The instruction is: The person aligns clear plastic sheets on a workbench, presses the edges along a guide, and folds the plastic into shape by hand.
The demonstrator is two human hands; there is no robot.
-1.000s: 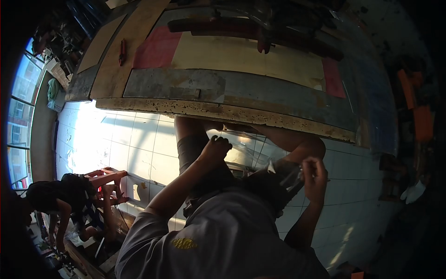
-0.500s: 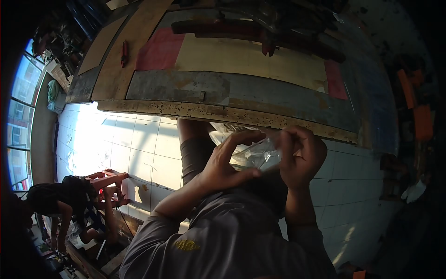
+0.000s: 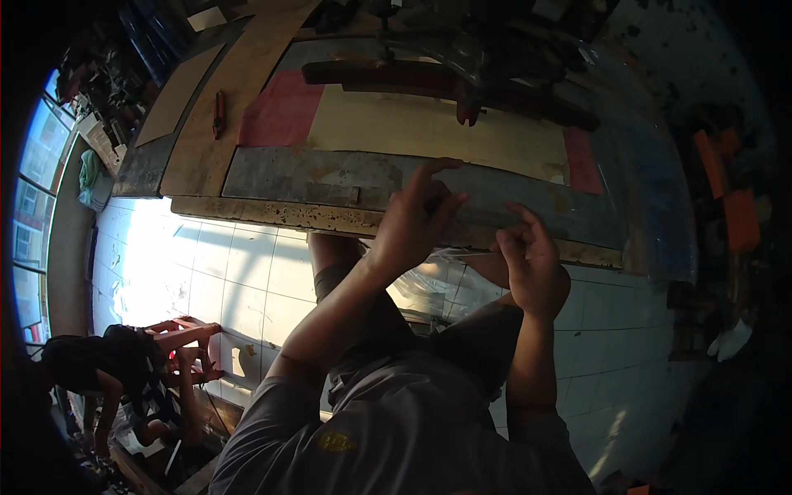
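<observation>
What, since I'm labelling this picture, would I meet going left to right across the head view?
Window → greenish cloth → red tool → larger red patch → left hand → right hand → smaller red patch → orange object.

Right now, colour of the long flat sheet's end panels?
Left end panel red, right end panel red; best seen in head view.

head cam | from above torso (image 3: pixel 404 412) | facing forward-down | bench (image 3: pixel 272 172) near
</observation>
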